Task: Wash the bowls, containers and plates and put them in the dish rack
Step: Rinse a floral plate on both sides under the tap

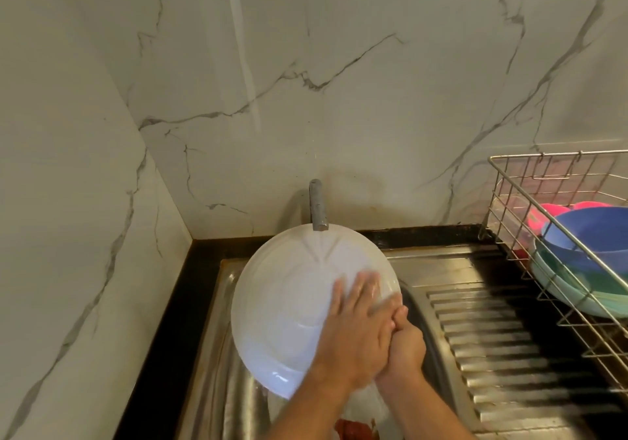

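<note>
Mid-frame, under the tap [318, 206], the left hand [353, 331] rubs the white plate [289, 297] flat-fingered; the right hand [406, 344] seemingly pinches its rim — wet, it could slip into the sink [217, 371].

Glossy wet round white plate [289, 303], brushed stainless steel sink [475, 320] with ribbed drainboard, thin metal wire dish rack [543, 181], polished veined marble wall [306, 83].
</note>
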